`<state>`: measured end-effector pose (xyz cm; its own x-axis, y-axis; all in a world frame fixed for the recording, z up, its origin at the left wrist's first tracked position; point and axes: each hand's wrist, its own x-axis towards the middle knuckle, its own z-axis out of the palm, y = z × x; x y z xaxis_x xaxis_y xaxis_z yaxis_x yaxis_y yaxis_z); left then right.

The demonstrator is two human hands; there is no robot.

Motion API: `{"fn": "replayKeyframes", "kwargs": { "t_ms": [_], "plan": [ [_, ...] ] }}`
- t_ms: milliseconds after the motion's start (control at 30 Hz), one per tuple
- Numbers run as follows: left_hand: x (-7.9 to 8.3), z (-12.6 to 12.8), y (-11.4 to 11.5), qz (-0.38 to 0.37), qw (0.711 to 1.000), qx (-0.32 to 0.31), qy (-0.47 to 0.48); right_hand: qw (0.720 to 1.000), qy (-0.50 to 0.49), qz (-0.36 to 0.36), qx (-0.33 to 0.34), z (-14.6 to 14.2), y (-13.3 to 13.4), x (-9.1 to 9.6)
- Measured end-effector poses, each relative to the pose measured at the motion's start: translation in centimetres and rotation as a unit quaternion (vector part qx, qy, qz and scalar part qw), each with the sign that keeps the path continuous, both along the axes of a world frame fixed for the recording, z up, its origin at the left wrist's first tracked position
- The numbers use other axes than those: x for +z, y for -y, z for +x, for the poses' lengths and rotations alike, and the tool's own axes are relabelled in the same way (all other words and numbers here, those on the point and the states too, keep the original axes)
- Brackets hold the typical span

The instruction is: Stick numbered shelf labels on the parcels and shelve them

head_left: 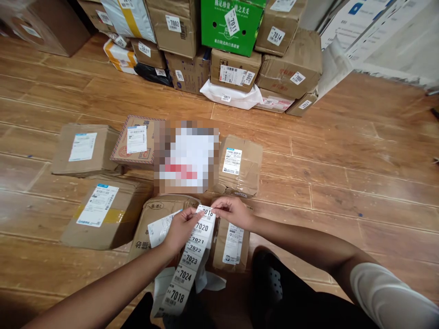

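A long strip of white number labels (192, 260) hangs down in front of me, printed with numbers such as 7018, 7020 and 7024. My left hand (180, 228) is closed on the strip's left edge near its top. At the top right corner, by the upper 7018 label, the thumb and fingertips of my right hand (236, 214) pinch the strip. Below my hands stand a brown carton (142, 224) with Chinese print, partly covered by my left hand, and a smaller brown box (219, 256) bearing a white shipping label.
More cartons stand on the wood floor (343, 160): a taped box (120, 224), a plain box (103, 137), a striped-edge box (154, 137) and a labelled box (252, 169). One parcel (192, 151) is pixelated. Numbered parcels, including a green box (216, 13), are stacked behind.
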<state>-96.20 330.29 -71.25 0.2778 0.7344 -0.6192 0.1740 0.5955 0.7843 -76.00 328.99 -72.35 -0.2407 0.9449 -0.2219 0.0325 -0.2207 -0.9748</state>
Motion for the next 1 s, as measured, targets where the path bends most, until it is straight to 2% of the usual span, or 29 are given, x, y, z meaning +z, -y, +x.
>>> {"fn": "replayKeyframes", "kwargs": {
  "t_ms": [133, 233, 300, 400, 467, 567, 633, 700, 800, 1000],
  "plan": [
    [-0.7, -1.7, 0.4, 0.037, 0.998, -0.012, -0.046, 0.999, 0.037, 0.012, -0.023, -1.6, 0.8, -0.4],
    [-0.2, -3.3, 0.7, 0.040, 0.998, -0.010, -0.045, 0.999, 0.034, 0.015, -0.011, -3.3, 1.0, -0.2],
    [0.3, -4.5, 0.5, 0.027, 0.999, -0.021, -0.020, 0.999, 0.035, 0.032, 0.014, -4.6, 0.0, 0.0],
    [0.3, -6.9, -0.4, -0.030, 0.999, -0.020, -0.005, 0.993, 0.047, 0.072, 0.085, -6.8, -3.6, -0.2],
    [-0.4, -8.7, -1.2, -0.079, 0.997, -0.004, -0.028, 0.986, 0.100, 0.075, 0.112, -8.2, -7.2, -1.2],
    [-1.5, -11.0, -1.5, -0.108, 0.993, -0.033, -0.037, 0.967, 0.244, 0.052, 0.058, -9.7, -12.2, -3.8],
    [-1.8, -11.8, -0.9, -0.107, 0.992, -0.062, -0.019, 0.950, 0.309, 0.042, 0.033, -10.3, -14.2, -5.8],
    [-1.9, -11.9, 0.1, -0.110, 0.991, -0.078, 0.008, 0.937, 0.343, 0.037, 0.052, -10.8, -14.8, -7.7],
    [-1.8, -11.8, 1.2, -0.131, 0.986, -0.094, 0.045, 0.913, 0.398, 0.032, 0.082, -11.8, -14.1, -9.6],
    [-2.3, -12.1, 1.0, -0.162, 0.982, -0.083, 0.055, 0.854, 0.511, 0.024, 0.098, -13.4, -14.1, -10.4]
  ]
}}
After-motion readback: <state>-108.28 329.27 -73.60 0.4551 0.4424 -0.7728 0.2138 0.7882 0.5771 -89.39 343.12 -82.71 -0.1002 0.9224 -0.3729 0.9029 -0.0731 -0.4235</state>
